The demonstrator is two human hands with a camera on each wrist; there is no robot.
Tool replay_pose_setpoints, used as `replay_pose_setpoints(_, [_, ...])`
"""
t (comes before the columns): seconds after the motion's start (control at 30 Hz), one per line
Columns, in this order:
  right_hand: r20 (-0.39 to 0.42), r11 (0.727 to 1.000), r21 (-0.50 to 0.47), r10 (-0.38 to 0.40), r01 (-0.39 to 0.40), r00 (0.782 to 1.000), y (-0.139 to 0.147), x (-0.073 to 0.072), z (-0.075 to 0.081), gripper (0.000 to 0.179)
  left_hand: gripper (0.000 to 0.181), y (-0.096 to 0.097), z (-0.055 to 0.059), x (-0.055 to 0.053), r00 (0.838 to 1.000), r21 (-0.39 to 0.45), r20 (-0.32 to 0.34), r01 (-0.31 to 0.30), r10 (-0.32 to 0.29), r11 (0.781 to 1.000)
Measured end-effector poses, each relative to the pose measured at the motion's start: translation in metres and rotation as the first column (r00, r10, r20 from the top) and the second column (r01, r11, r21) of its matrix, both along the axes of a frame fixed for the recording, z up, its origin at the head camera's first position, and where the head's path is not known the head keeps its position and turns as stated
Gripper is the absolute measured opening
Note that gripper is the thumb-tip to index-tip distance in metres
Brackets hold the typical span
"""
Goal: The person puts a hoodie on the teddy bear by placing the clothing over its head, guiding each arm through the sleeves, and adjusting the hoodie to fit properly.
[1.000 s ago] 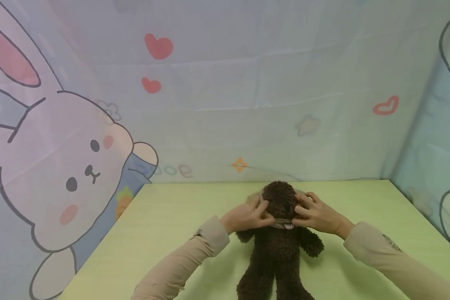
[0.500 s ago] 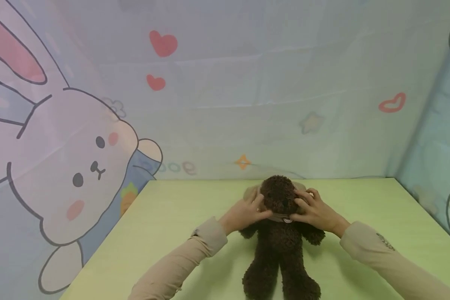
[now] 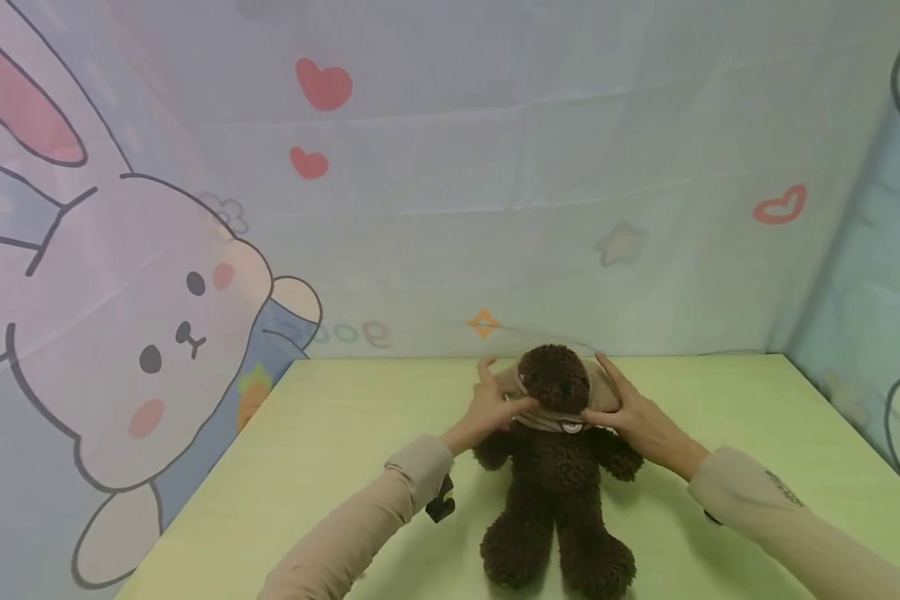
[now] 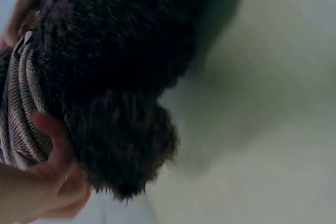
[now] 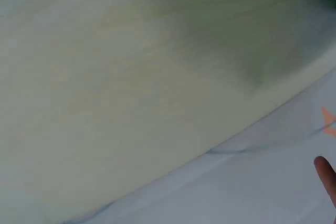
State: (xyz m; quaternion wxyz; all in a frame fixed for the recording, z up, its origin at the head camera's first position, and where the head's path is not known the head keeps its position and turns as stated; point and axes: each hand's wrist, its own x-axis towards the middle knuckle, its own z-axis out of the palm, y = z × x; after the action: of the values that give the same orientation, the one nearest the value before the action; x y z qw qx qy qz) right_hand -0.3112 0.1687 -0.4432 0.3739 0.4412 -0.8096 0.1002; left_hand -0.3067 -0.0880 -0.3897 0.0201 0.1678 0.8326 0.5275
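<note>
A dark brown plush bear (image 3: 558,467) lies on the table, its legs toward me. A beige knit garment (image 3: 603,387) with a round white badge is bunched around its head and neck. My left hand (image 3: 490,410) holds the garment on the left side, thumb in front; part of its fingers is hidden behind the cloth. On the other side my right hand (image 3: 641,423) grips the garment with its thumb in front and a finger extended up behind. In the left wrist view the ribbed knit (image 4: 21,98) sits against the thumb. Only a fingertip (image 5: 325,174) shows in the right wrist view.
The light green table (image 3: 360,417) ends at a pale cloth backdrop (image 3: 450,208) printed with hearts and a rabbit. A small black item (image 3: 441,502) hangs at the left cuff.
Both hands have shifted from the head's sides, fingers spreading outward along the garment. More of the knit now shows beside the head. The bear has moved slightly away from me.
</note>
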Motion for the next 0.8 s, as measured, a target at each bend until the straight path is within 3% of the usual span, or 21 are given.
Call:
replay_pose_setpoints(0.03, [0.068,1.0,-0.027,-0.008,0.009,0.998,-0.001,0.003,-0.001,0.039,0.087,0.0,0.0,-0.002,0.992,0.068,0.129,0.0,-0.009,0.998])
replay_pose_setpoints(0.07, [0.116,0.998,-0.053,-0.013,0.019,0.993,-0.002,0.004,-0.001,0.036,0.089,0.0,0.0,-0.004,0.968,0.148,0.248,-0.009,-0.028,0.989])
replay_pose_setpoints(0.13, [0.263,0.991,-0.125,-0.018,0.052,0.965,-0.006,0.008,0.0,0.033,0.083,-0.001,-0.001,-0.007,0.901,0.3,0.425,-0.044,-0.092,0.953])
replay_pose_setpoints(0.17, [0.364,0.981,-0.181,0.002,0.069,0.932,-0.008,0.011,0.002,0.033,0.079,-0.001,-0.002,-0.009,0.873,0.368,0.47,-0.061,-0.129,0.928])
replay_pose_setpoints(0.23, [0.564,0.936,-0.334,0.104,0.111,0.819,-0.012,0.016,0.01,0.034,0.074,-0.001,-0.002,-0.012,0.837,0.465,0.513,-0.084,-0.191,0.881])
replay_pose_setpoints(0.3, [0.691,0.849,-0.496,0.259,0.182,0.676,-0.015,0.02,0.018,0.028,0.069,-0.002,-0.003,-0.013,0.817,0.519,0.523,-0.079,-0.244,0.851])
replay_pose_setpoints(0.37, [0.725,0.728,-0.636,0.451,0.255,0.521,-0.016,0.022,0.028,0.027,0.07,-0.002,-0.003,-0.013,0.812,0.534,0.519,-0.065,-0.266,0.843])
replay_pose_setpoints(0.4, [0.712,0.668,-0.686,0.535,0.289,0.455,-0.017,0.023,0.033,0.026,0.069,-0.002,-0.002,-0.012,0.811,0.529,0.52,-0.059,-0.269,0.847])
replay_pose_setpoints(0.47, [0.676,0.573,-0.737,0.646,0.359,0.355,-0.018,0.022,0.041,0.026,0.069,-0.002,0.0,-0.011,0.81,0.529,0.52,-0.058,-0.269,0.847])
replay_pose_setpoints(0.53, [0.643,0.521,-0.751,0.718,0.406,0.266,-0.019,0.022,0.049,0.036,0.071,-0.002,0.003,-0.009,0.807,0.555,0.527,-0.088,-0.267,0.827])
replay_pose_setpoints(0.57, [0.634,0.509,-0.747,0.739,0.428,0.228,-0.019,0.022,0.052,0.043,0.073,-0.002,0.005,-0.008,0.803,0.573,0.532,-0.107,-0.27,0.812])
replay_pose_setpoints(0.7, [0.632,0.519,-0.704,0.77,0.485,0.094,-0.019,0.023,0.063,0.071,0.067,0.0,0.016,-0.007,0.801,0.613,0.529,-0.132,-0.281,0.779])
replay_pose_setpoints(0.8, [0.601,0.507,-0.689,0.799,0.518,0.018,-0.017,0.023,0.07,0.073,0.054,0.002,0.024,-0.008,0.818,0.604,0.513,-0.128,-0.26,0.787])
